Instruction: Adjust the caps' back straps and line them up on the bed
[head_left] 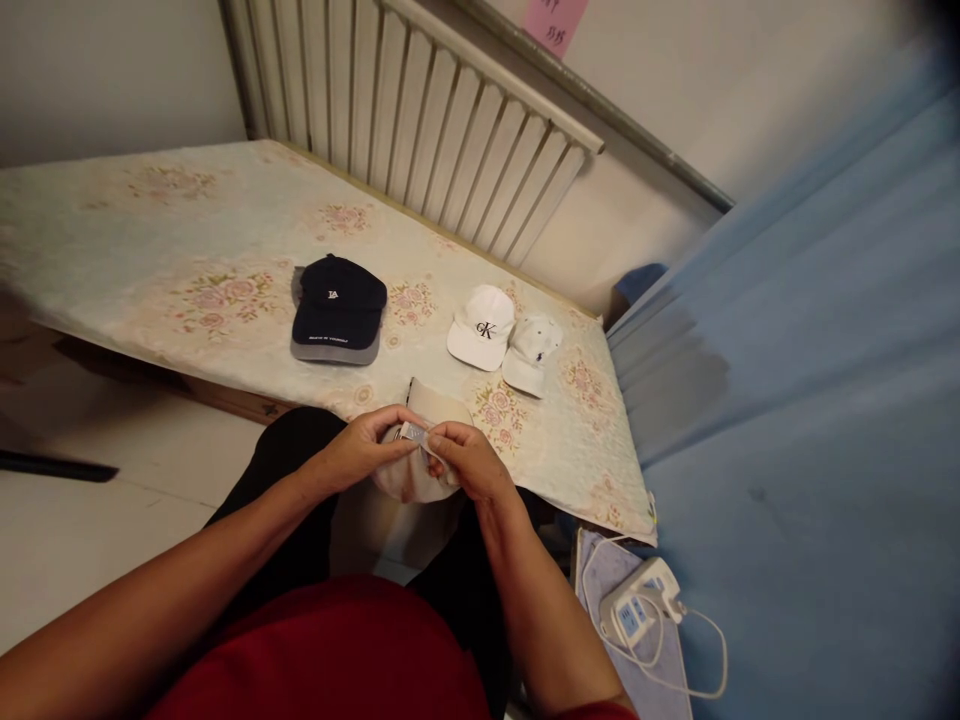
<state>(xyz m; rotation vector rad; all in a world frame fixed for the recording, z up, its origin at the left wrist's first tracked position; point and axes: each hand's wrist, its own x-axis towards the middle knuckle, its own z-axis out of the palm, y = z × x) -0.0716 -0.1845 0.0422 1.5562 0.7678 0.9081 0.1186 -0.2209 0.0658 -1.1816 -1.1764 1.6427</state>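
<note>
Beige fabric cap (409, 482), pinched at narrow pale strap (413, 433) by left hand (364, 445) and right hand (476, 462), not yet set down, with fastening unclear.

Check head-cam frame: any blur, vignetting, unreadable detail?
Head view: upper-right corner darkens to black; blue curtain looks soft; CK logo reads clearly, brim lettering on the dark cap barely legible; left hand and right hand on the beige cap show no strong motion blur.

Bedroom with floral-covered bed (424, 345)
</note>
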